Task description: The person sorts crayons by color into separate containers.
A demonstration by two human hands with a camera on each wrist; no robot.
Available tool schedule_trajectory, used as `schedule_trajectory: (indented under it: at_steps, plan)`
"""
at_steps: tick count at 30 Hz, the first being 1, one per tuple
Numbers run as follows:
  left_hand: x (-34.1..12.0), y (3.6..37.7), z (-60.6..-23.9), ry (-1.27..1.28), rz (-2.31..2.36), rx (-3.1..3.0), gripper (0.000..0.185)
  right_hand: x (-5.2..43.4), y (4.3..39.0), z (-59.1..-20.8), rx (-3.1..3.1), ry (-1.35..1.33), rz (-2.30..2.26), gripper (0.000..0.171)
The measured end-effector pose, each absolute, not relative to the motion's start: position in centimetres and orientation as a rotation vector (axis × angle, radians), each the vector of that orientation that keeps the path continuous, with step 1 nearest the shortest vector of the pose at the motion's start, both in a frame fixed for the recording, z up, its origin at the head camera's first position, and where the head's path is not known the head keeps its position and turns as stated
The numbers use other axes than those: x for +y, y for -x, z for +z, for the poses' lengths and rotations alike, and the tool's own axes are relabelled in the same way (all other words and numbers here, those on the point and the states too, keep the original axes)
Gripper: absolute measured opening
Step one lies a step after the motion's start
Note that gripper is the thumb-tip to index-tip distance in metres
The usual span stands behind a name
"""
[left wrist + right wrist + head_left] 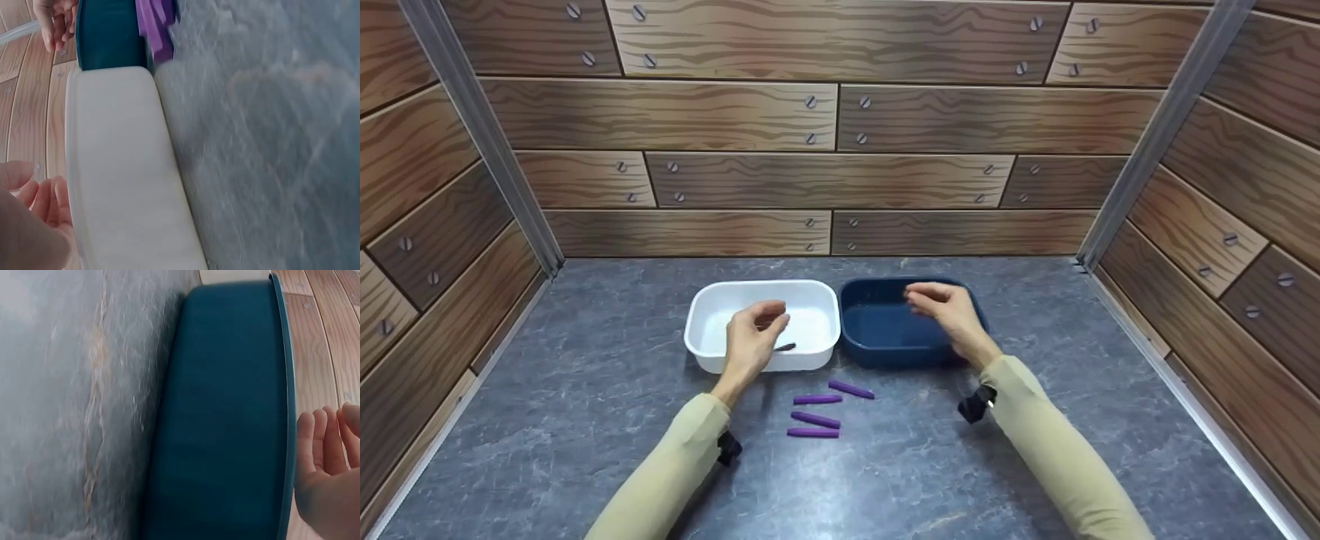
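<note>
Left hand: I hold it raised, forearm running up from lower left, wrist bent slightly, fingers curled loosely inward toward the palm; in my left wrist view the fingertips show relaxed and slightly apart. I cannot tell whether they pinch anything.

Right hand: I hold it raised, forearm running in from lower right, palm down, fingers drooping and loosely bent, thumb close beneath them. In my right wrist view the fingers lie side by side, nearly straight.

Both arms: beige sleeves, dark wrist mounts, hands well apart.
</note>
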State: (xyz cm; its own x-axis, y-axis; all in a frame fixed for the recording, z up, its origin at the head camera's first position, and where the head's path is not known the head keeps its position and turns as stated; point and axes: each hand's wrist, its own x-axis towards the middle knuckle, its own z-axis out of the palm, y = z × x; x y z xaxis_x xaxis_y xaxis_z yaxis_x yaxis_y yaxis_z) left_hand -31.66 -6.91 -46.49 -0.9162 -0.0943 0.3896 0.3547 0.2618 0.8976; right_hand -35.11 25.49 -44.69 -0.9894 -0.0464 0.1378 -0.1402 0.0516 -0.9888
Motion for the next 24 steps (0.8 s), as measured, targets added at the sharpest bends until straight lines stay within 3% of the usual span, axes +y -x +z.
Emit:
schedule_trajectory:
  at_steps: [13, 17, 24]
  plan:
    - [-5.2, 30.5, -46.8, 0.430, -1.900, -2.244, 0.020, 29.1, 36.1, -45.4, -2.185, 0.147, 1.616, 0.026]
    - [-4.7, 29.6, -46.4, 0.512, -1.904, -2.316, 0.018, 30.4, 36.1, -46.3, -2.243, 0.293, 1.521, 0.031]
    - [-3.9, 29.4, -47.1, 0.623, -1.809, -2.440, 0.010, 31.9, 36.4, -47.5, -2.199, 0.392, 1.734, 0.041]
